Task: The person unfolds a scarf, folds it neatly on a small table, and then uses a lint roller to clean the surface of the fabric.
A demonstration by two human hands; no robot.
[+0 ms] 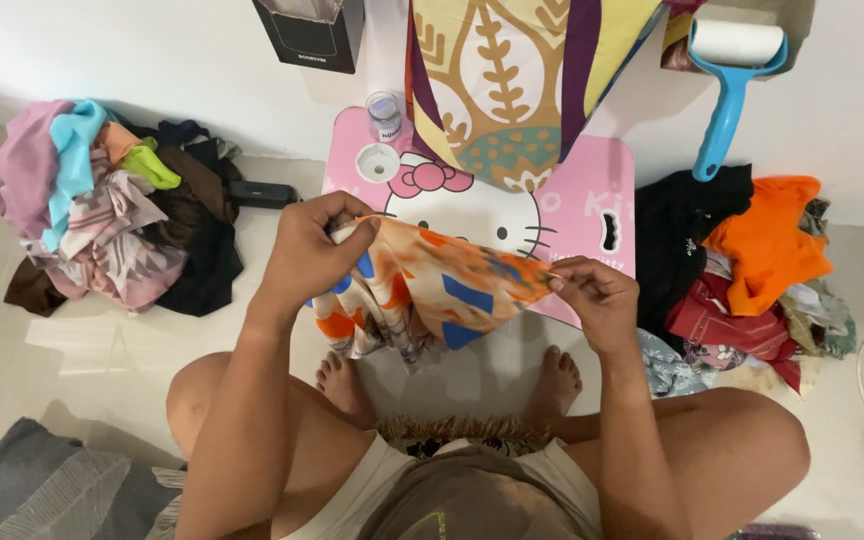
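Item one: an orange, blue and white patterned cloth (432, 290), which we held stretched above the front edge of the pink tabletop (592, 195). Our left hand (307, 250) had its grip clenched on the bunched end; our right hand (592, 290) pinched the other end between fingertips.

Containers: one small clear cup (384, 115) at the tabletop's back left corner, contents indistinct, with one white round lid (378, 161) just beside it.

Counted around us: two clothing piles on the floor, a mixed pile (112, 210) left and an orange-and-black pile (742, 260) right; one blue lint roller (730, 80); one hanging leaf-print fabric (512, 80), which covered the tabletop's back edge.
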